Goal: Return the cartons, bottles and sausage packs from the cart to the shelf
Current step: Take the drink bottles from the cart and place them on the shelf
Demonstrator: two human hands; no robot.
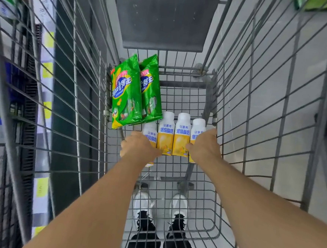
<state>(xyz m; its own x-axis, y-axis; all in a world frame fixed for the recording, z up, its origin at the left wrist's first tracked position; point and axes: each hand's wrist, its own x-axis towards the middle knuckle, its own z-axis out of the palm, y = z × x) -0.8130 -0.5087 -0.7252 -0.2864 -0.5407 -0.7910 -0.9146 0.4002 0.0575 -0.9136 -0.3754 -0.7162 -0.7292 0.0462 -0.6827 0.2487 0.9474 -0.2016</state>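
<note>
We clasp the outer bottles (181,134), left hand (139,148) at nine o'clock, right hand (205,146) at three, squeezing four together to lift.

Four yellow-white bottles (173,134) lie side by side below two green sausage packs (135,93).

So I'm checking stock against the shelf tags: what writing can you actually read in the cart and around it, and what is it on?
"安慕希" over "爆珠酸奶": on each bottle in the cart; fully readable on the two middle ones, partly hidden by the left hand and right hand on the outer two.
"甜王": large characters on the green sausage packs; the smaller print is unreadable.
Yellow shelf tags: blurred, unreadable.
</note>
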